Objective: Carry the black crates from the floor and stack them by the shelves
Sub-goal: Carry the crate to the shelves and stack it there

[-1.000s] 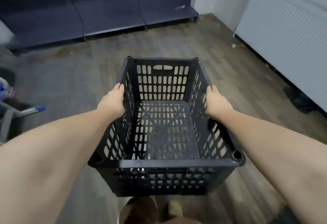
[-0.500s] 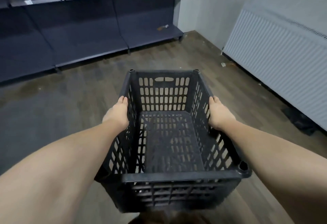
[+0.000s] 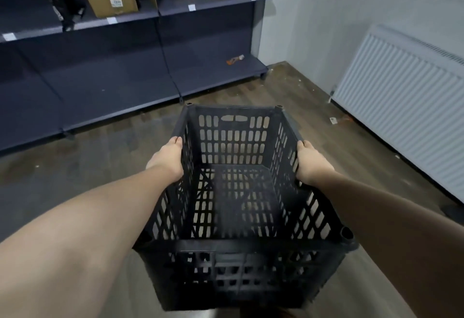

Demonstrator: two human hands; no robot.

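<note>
A person carries an empty black crate [image 3: 236, 187] above a wood-look floor [image 3: 75, 167], the left hand [image 3: 167, 158] and right hand [image 3: 310, 164] each clamped on a side rim. Dark shelves [image 3: 113, 76] stand at the far left, cardboard boxes [image 3: 113, 1] on the upper level; a white radiator [image 3: 401, 106] lines the right wall.

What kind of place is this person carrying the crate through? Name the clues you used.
Probably a shop stockroom or a store being cleared. Long dark shelving with price-tag strips runs along the wall, cardboard boxes sit on the upper shelf, and the person holds an empty black crate above the wood-look floor.
</note>
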